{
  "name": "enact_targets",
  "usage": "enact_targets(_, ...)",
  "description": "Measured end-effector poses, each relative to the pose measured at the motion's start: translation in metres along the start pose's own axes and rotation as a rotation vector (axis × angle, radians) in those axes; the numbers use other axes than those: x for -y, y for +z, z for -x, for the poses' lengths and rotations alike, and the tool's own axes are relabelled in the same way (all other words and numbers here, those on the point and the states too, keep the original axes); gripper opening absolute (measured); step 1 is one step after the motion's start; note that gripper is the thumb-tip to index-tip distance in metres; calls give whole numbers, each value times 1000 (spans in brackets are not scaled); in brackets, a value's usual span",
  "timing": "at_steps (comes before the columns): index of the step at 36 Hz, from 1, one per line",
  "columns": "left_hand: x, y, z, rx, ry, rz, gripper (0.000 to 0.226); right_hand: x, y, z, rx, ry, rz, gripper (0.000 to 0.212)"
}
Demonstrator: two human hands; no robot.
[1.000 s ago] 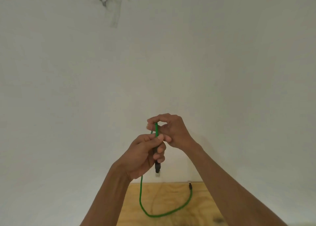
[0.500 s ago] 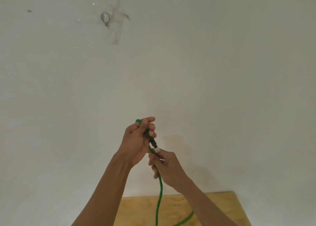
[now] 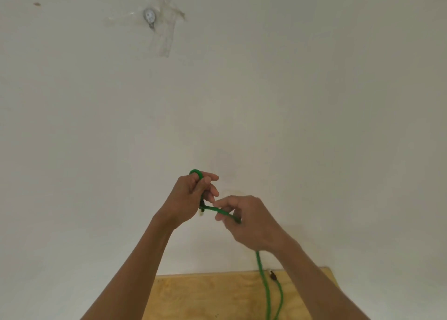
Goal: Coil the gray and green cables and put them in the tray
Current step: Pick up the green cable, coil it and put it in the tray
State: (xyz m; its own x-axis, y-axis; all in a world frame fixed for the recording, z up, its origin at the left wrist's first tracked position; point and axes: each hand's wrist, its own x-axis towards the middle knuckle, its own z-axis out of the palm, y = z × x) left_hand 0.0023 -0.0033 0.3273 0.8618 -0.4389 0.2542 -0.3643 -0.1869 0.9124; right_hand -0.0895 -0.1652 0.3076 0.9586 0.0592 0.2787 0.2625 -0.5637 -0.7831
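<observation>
I hold the green cable (image 3: 266, 288) up in front of a white wall. My left hand (image 3: 191, 198) grips a small loop of it, which shows above the fingers, with the black plug end hanging below the palm. My right hand (image 3: 249, 220) pinches the strand just to the right of the left hand. From under the right wrist the cable drops in two strands to the wooden table (image 3: 205, 298), where its other dark plug lies. The gray cable and the tray are out of view.
A white wall fills most of the view. A small round metal fitting (image 3: 149, 17) is taped to it high up on the left. Only the far edge of the wooden table shows at the bottom.
My right hand has moved from below the left hand up and to the right, drawing the strand sideways. The left hand stays put with its loop. The view has tilted slightly.
</observation>
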Motion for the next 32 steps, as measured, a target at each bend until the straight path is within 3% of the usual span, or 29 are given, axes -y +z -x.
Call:
enact_targets(4,3,6,9,140,-73,-90,37,12,-34,-19,-78,-86,268,18)
enact_targets(8,-6,21,23,321,-244,193,68,13,-55,-38,-174,-232,316,20)
enact_targets(10,-13,30,26,338,-286,386,66,3,-57,-48,-220,-299,200,21)
enact_targets(13,-22,37,27,327,-285,633,55,-7,-53,-56,-245,-245,-178,21)
enact_targets(18,-37,43,25,418,-135,805,28,-25,-33,-49,-80,-144,-595,8)
enact_targets(23,-43,45,11,339,-42,835,21,-33,0,-24,-23,97,-642,54)
enact_targets(27,-41,33,-6,199,1,742,20,-41,18,-7,-76,137,-534,14)
enact_targets(32,-29,17,-21,72,15,629,23,-40,21,1,-132,148,-603,17)
